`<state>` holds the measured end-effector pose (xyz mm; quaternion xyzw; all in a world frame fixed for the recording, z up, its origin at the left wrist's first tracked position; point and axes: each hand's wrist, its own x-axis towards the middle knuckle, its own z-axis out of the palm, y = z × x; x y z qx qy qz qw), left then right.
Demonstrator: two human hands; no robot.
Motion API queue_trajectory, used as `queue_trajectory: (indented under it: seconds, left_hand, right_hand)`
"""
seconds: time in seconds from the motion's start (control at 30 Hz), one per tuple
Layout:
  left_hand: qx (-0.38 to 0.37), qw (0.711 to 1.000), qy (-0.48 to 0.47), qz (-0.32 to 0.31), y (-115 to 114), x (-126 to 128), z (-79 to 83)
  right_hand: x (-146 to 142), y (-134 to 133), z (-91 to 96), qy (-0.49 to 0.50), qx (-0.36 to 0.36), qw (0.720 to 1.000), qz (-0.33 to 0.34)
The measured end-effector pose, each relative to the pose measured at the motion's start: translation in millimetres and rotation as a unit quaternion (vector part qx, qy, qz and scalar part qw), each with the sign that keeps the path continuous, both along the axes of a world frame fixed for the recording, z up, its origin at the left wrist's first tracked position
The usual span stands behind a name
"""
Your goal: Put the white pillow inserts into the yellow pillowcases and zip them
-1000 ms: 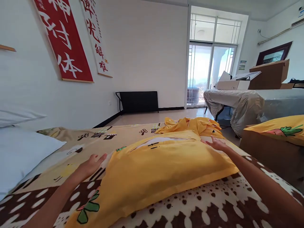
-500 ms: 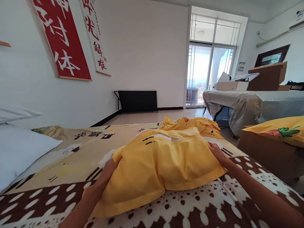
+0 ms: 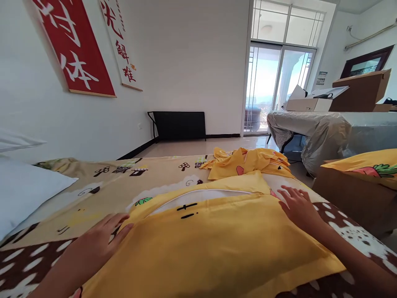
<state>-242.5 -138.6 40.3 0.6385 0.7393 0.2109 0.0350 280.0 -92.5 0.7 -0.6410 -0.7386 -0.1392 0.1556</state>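
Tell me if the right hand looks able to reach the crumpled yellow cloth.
Likely yes: the right hand, spread open at the pillow's right side, has only a strip of bedspread showing between it and the crumpled yellow cloth.

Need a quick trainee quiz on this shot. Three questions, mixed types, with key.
1. True or false: the left hand and the right hand are toward opposite ends of the yellow pillow.

2. Which color shows through the long opening near the pillow's far edge?
A) black
B) white
C) green

3. What lies on the patterned bedding, just beyond the yellow pillow as the wearer sees it?

Key:
1. True.
2. B, white.
3. A rumpled yellow cloth.
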Motion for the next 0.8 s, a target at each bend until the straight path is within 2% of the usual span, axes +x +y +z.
queue_trajectory:
  seconds: [0.03, 0.07, 0.13, 0.2, 0.27, 0.33, 0.43, 0.53, 0.63, 0.8]
  left_hand:
    - [0.008, 0.999, 0.000, -0.046, 3, 25, 12.0]
    - [0.014, 0.993, 0.007, -0.118, 6, 52, 22.9]
    - [0.014, 0.968, 0.021, -0.249, 17, 104, 36.8]
    - [0.011, 0.952, 0.034, -0.304, 29, 141, 35.9]
    - [0.008, 0.947, 0.067, -0.314, 39, 153, 22.0]
    - [0.012, 0.952, 0.090, -0.292, 43, 139, 2.1]
    - [-0.008, 0.972, 0.060, -0.228, 36, 94, -22.7]
    - [-0.066, 0.983, 0.052, -0.166, 27, 58, -25.6]
    - [-0.092, 0.978, 0.140, -0.121, 24, 47, 0.6]
    - [-0.032, 0.968, 0.243, -0.061, 24, 52, 78.9]
  right_hand:
    - [-24, 0, 16.3, 0.027, -0.014, 0.996, 0.088]
    - [-50, 0, 30.8, 0.055, -0.036, 0.981, 0.181]
    - [-100, 4, 49.1, 0.089, -0.084, 0.937, 0.326]
    - [-136, 14, 50.9, 0.109, -0.117, 0.915, 0.372]
    - [-147, 28, 39.9, 0.096, -0.137, 0.915, 0.367]
    - [-133, 40, 23.4, 0.075, -0.155, 0.929, 0.327]
    - [-91, 47, 3.0, 0.070, -0.167, 0.950, 0.253]
    - [-64, 46, 1.9, 0.030, -0.159, 0.962, 0.218]
    - [-64, 46, 28.1, -0.064, -0.149, 0.968, 0.193]
    - [-70, 42, 102.6, -0.084, -0.081, 0.984, 0.135]
